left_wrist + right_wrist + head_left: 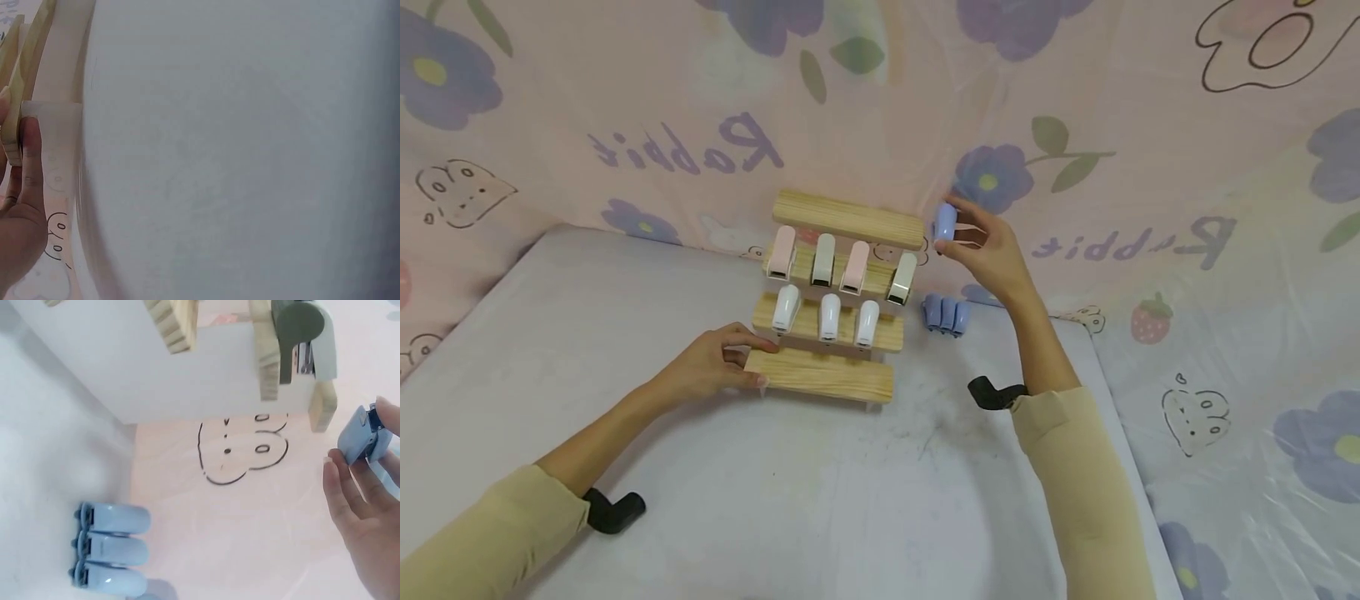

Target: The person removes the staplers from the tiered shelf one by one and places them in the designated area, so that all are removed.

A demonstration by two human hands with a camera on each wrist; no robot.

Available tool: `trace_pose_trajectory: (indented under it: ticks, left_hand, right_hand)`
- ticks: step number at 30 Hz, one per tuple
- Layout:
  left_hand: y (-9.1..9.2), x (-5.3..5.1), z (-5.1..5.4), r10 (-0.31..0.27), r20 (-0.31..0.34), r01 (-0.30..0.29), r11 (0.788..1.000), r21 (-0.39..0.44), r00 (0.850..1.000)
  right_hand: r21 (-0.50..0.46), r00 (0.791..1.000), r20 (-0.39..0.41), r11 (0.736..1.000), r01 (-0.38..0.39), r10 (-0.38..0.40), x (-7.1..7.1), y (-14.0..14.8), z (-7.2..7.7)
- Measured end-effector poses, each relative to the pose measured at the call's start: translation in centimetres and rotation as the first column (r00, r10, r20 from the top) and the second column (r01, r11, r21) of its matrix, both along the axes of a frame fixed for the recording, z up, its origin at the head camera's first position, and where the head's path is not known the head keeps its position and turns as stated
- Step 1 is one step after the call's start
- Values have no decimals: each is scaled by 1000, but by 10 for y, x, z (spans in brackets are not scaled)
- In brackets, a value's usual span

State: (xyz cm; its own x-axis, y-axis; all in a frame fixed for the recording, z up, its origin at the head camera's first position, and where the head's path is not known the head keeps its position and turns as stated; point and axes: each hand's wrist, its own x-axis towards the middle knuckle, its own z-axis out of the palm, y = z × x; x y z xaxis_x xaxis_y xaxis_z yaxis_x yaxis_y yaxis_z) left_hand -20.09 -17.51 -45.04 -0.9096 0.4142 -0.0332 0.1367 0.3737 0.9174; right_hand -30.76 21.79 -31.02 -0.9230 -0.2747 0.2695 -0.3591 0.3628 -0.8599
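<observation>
My right hand [996,254] pinches a small blue stapler [945,223] between thumb and fingers, just right of the top step of a wooden tiered rack [850,218]. The same blue stapler [357,434] shows beside the rack's end in the right wrist view. With thumb and fingers, my left hand [707,362] grips the left end of the rack's lowest step [820,375]. Pink staplers [782,250] and green staplers [823,258] alternate along the second step from the top. Three white staplers [830,317] stand on the step below.
Three more blue staplers [946,314] stand side by side on the white tabletop [850,492], right of the rack. Behind the rack hangs a pink printed sheet [865,125], which also covers the sides. A black wrist mount [992,393] juts from the right sleeve.
</observation>
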Motion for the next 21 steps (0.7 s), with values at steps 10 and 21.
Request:
trace_pose_trajectory:
  ticks: [10,21]
  left_hand:
    - [-1,-1,-3,-16,-11,16,1000,-1,1000]
    - [0,1,-1,-1,-23,1,1000,-16,1000]
  right_hand:
    - [29,999,20,999,38,-39,6,26,-23]
    - [97,983,155,992,79,-94,27,38,-26]
